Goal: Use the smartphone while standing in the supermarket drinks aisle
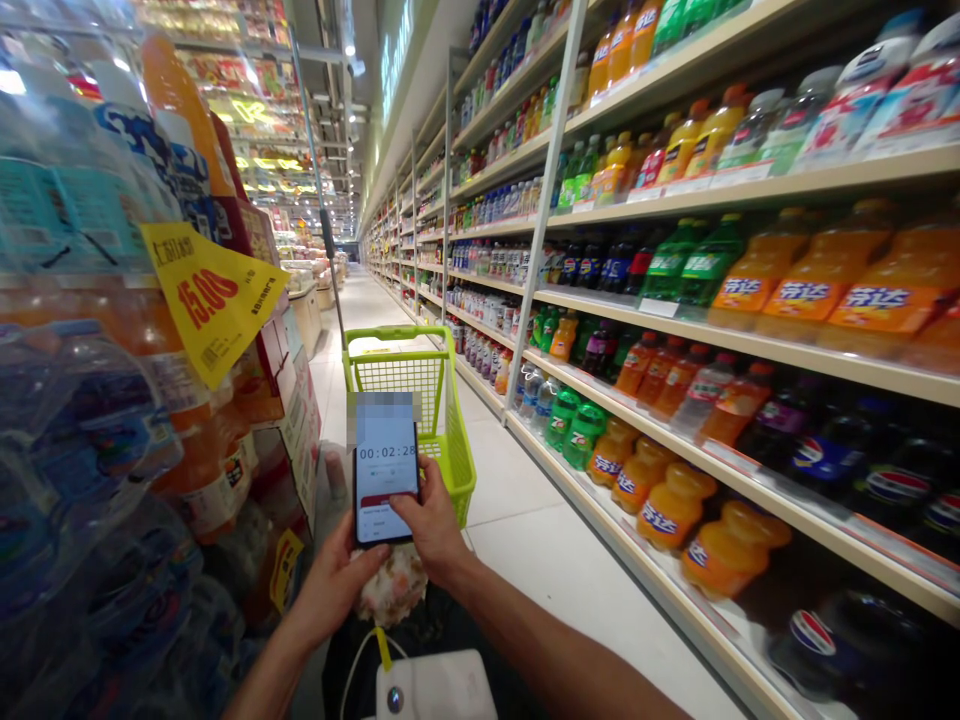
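Both my hands hold a black smartphone (386,480) upright in front of me, its bright screen showing a timer reading 00:02:28. My left hand (334,580) supports the phone's lower left edge, and my right hand (431,517) grips its lower right side. Just beyond the phone stands a lime-green shopping cart (409,385), partly hidden behind it. Below my hands lies a floral cloth item (394,587). A white box-shaped device (436,686) with a thin cable sits at the bottom of the view.
Long shelves of bottled soft drinks (675,300) run along the right of a tiled supermarket aisle (525,510). Shrink-wrapped bottle packs (82,430) and a yellow price sign (210,300) stand close on the left.
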`<action>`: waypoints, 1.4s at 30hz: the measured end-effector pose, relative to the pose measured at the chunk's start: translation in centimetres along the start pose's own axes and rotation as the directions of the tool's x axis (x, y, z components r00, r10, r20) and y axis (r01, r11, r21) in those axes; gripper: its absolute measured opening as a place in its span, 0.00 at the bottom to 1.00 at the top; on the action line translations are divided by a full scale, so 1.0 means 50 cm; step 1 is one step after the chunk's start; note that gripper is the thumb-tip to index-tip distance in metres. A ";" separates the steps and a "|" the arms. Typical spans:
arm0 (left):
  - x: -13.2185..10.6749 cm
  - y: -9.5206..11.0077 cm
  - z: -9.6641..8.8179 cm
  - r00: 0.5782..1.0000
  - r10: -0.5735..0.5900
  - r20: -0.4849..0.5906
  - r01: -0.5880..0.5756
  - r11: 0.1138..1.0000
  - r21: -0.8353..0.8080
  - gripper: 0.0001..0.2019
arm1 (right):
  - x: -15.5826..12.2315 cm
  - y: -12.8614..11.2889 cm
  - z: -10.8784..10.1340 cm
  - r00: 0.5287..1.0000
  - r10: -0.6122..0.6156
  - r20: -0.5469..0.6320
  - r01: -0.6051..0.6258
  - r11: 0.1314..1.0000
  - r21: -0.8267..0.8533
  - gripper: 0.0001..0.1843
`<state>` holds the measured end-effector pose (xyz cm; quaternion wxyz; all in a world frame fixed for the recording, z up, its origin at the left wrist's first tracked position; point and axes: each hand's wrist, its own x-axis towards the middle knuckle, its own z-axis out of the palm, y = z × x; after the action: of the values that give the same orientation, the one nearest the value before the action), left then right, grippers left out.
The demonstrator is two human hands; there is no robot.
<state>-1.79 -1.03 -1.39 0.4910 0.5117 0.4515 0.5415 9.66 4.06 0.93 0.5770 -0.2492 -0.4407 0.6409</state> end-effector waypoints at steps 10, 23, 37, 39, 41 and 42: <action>-0.006 0.005 0.009 0.999 -0.040 -0.036 0.037 0.997 -0.072 0.29 | -0.004 -0.010 -0.010 0.999 0.031 0.037 -0.034 0.996 0.084 0.19; -0.012 0.022 0.035 0.996 0.018 -0.088 -0.020 0.999 -0.026 0.27 | -0.026 0.000 -0.011 0.996 -0.086 -0.021 0.075 0.944 -0.321 0.46; -0.009 0.007 0.020 0.998 -0.038 -0.050 0.033 0.995 -0.093 0.31 | -0.023 -0.004 -0.019 0.998 -0.044 0.044 0.049 0.991 -0.121 0.35; -0.009 0.005 0.019 0.997 -0.048 -0.053 0.043 0.994 -0.096 0.31 | -0.023 -0.003 -0.018 0.999 -0.037 0.037 0.041 0.995 -0.090 0.34; -0.010 0.003 0.019 0.997 -0.057 -0.051 0.052 0.994 -0.101 0.31 | -0.021 -0.002 -0.015 0.999 -0.038 0.032 0.040 0.998 -0.055 0.31; -0.010 0.002 0.018 0.997 -0.061 -0.047 0.056 0.993 -0.106 0.31 | -0.021 -0.001 -0.014 0.999 -0.041 0.030 0.042 0.998 -0.044 0.30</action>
<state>-0.89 -1.55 -1.29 0.5213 0.4581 0.4496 0.5624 10.50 3.27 0.43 0.5778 -0.2435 -0.4685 0.6224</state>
